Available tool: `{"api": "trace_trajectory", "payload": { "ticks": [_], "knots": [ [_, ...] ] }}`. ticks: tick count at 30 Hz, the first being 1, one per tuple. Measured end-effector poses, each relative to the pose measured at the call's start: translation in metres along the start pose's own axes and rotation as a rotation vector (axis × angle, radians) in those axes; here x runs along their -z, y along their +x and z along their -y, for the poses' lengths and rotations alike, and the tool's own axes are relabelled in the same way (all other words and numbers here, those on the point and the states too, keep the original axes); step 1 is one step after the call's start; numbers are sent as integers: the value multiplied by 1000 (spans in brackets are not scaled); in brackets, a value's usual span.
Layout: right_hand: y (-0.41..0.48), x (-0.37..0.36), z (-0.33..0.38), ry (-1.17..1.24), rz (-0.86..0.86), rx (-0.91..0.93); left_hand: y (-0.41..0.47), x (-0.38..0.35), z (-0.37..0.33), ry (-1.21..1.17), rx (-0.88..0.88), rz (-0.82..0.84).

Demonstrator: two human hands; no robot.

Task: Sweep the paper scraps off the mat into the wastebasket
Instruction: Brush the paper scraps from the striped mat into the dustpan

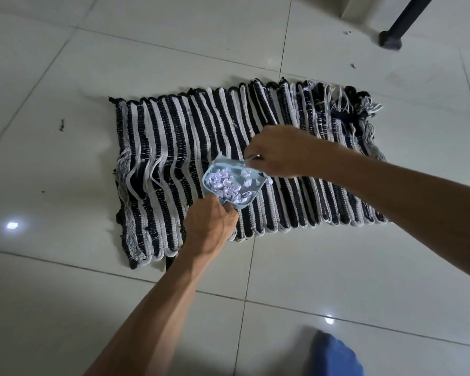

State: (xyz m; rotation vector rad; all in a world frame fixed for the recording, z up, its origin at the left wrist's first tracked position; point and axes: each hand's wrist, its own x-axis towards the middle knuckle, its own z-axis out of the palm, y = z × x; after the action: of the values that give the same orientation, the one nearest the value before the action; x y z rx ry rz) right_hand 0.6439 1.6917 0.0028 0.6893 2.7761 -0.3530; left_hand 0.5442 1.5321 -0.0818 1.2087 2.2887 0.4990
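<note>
A black-and-white striped woven mat (pixel 174 137) lies on the tiled floor. Above its near middle, my left hand (pixel 212 226) grips the handle of a small light-blue dustpan (pixel 209 183), which holds a heap of white paper scraps (pixel 228 185). My right hand (pixel 277 150) is closed at the pan's far right edge, holding a small brush that is mostly hidden by the fingers; only a thin pale bit shows. No wastebasket is in view.
A black furniture leg (pixel 391 42) stands at the top right by a pale wall base. Small dark specks lie on the white floor tiles (pixel 65 294) left of the mat. A blue cloth-covered knee (pixel 334 354) shows at the bottom.
</note>
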Motion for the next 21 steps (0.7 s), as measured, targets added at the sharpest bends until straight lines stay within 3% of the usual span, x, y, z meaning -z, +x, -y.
{"api": "trace_trajectory", "payload": {
  "ticks": [8,13,18,21],
  "knots": [
    [-15,44,-9,132,-43,-10,-13,1,0,108,54,34],
    [18,57,-33,-52,-195,-131,-12,2,-2,93,57,13],
    [24,13,-24,-143,-44,-188,-15,2,-1,91,55,27],
    [13,3,-15,-79,-23,-172,-17,3,-1,107,56,21]
  ]
}}
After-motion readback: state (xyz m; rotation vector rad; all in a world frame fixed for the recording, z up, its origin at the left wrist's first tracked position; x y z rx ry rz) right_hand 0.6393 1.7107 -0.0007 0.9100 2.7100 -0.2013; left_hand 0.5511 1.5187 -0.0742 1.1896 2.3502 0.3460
